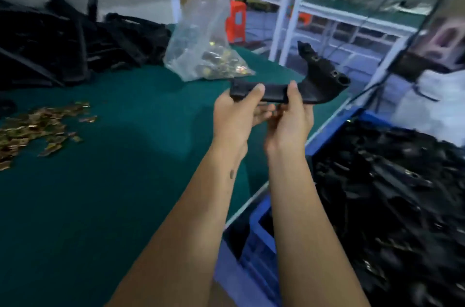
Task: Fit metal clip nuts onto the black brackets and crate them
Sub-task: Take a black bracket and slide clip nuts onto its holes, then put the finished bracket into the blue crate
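Both hands hold one black bracket (312,80) in the air over the table's right edge. My left hand (236,115) grips its flat left end with the thumb on top. My right hand (289,120) grips the middle of the bar, thumb up. The bracket's curved end with holes sticks up to the right. Loose brass clip nuts (32,128) lie scattered on the green table (125,155) at the left. A blue crate (254,231) full of black brackets (390,206) stands at the right, below the table edge.
A heap of black brackets (63,42) lies at the back left of the table. A clear plastic bag (201,47) with clip nuts stands behind the hands. White shelving (289,9) and an orange object (236,22) are beyond the table.
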`<state>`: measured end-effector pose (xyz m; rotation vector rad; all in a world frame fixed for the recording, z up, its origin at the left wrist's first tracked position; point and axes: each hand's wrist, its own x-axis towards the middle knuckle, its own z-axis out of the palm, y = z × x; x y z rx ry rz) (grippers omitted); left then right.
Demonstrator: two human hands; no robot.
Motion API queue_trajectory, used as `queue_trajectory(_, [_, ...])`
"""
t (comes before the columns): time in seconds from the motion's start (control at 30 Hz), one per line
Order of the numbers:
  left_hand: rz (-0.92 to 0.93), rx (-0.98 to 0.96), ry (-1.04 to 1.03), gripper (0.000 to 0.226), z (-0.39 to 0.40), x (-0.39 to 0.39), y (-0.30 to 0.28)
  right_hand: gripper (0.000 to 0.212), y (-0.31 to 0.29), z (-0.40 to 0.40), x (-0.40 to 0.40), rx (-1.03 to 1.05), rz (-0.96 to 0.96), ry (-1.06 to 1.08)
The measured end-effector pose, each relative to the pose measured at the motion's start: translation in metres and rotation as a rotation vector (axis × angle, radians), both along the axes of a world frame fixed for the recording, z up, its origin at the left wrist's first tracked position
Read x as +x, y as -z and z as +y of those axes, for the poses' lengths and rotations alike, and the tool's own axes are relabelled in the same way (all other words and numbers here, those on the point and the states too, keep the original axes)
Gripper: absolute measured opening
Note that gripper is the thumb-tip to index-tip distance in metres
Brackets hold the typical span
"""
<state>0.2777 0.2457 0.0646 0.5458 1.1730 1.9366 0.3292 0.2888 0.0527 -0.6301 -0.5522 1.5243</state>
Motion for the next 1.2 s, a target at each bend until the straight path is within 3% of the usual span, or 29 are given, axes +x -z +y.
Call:
queue_trajectory(0.13, [0.134, -0.129, 0.28, 0.017, 0.034, 0.109, 0.017, 0.011, 0.028, 0.032, 0.121, -0.156, -0.046, 0.336])
queue_trajectory(0.33, [0.379, -0.298, 0.624, 0.013, 0.037, 0.176, 0.059, 0.026, 0.086, 0.034, 0.228, -0.395, -0.238, 0.382])
queue_trajectory(0.47, [0.238, -0.489, 0.677, 0.009, 0.04, 0.163, 0.081, 0.03, 0.097, 0.046, 0.247, -0.445, -0.403, 0.309])
queue_trajectory(0.63, [0.21, -0.632, 0.656, 0.011, 0.051, 0.132, 0.096, 0.016, 0.076, 0.083, 0.27, -0.446, -0.449, 0.409])
queue_trajectory(0.73, [0.209, -0.649, 0.64, 0.014, 0.054, 0.126, 0.098, 0.009, 0.058, 0.109, 0.282, -0.47, -0.368, 0.5])
queue_trajectory(0.83, [0.218, -0.637, 0.682, 0.016, 0.055, 0.125, 0.098, 0.032, 0.056, 0.124, 0.289, -0.506, -0.295, 0.441])
queue_trajectory(0.93, [0.233, -0.636, 0.715, 0.017, 0.052, 0.124, 0.097, 0.04, 0.066, 0.128, 0.288, -0.561, -0.326, 0.392])
queue_trajectory(1.1, [0.283, -0.645, 0.724, 0.017, 0.049, 0.125, 0.09, 0.034, 0.065, 0.126, 0.265, -0.526, -0.367, 0.458])
queue_trajectory(1.2, [0.306, -0.564, 0.724, 0.017, 0.046, 0.133, 0.072, 0.015, 0.048, 0.118, 0.229, -0.384, -0.427, 0.439])
